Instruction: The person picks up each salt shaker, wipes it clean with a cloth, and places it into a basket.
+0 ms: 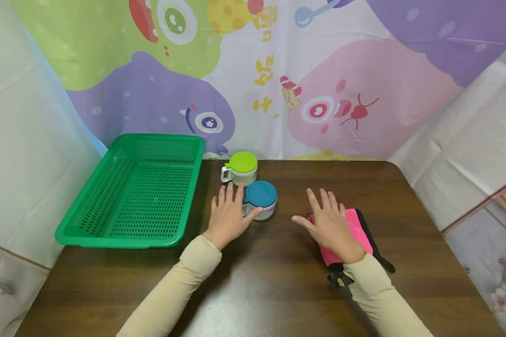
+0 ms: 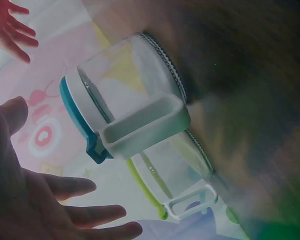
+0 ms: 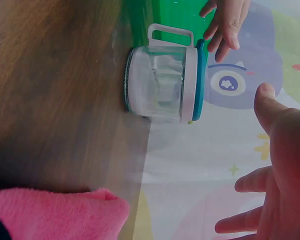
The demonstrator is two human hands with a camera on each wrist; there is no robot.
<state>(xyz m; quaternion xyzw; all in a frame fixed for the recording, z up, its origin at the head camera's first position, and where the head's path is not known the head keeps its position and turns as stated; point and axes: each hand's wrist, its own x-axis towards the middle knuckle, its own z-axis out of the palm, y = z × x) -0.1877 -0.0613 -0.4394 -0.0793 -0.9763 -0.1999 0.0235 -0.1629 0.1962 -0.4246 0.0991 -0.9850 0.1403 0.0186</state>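
A clear glass jar with a blue lid (image 1: pixel 261 194) and a white side handle (image 2: pixel 145 127) stands upright on the table. Just behind it is a matching jar with a lime-green lid (image 1: pixel 243 162). My left hand (image 1: pixel 227 220) is spread beside the blue-lidded jar, its thumb overlapping the jar in the head view and nothing in its grasp. Over a folded pink cloth (image 1: pixel 358 229) with black edging, my right hand (image 1: pixel 331 227) hovers with fingers spread, also holding nothing. From the right wrist view, the blue-lidded jar (image 3: pixel 160 82) appears with that hand apart from it.
On the left of the brown wooden table (image 1: pixel 257 290) sits a green perforated plastic basket (image 1: pixel 187 187). A cartoon-printed curtain (image 1: pixel 274 131) hangs along the table's back edge, and pale sheets (image 1: pixel 459 140) close in both sides.
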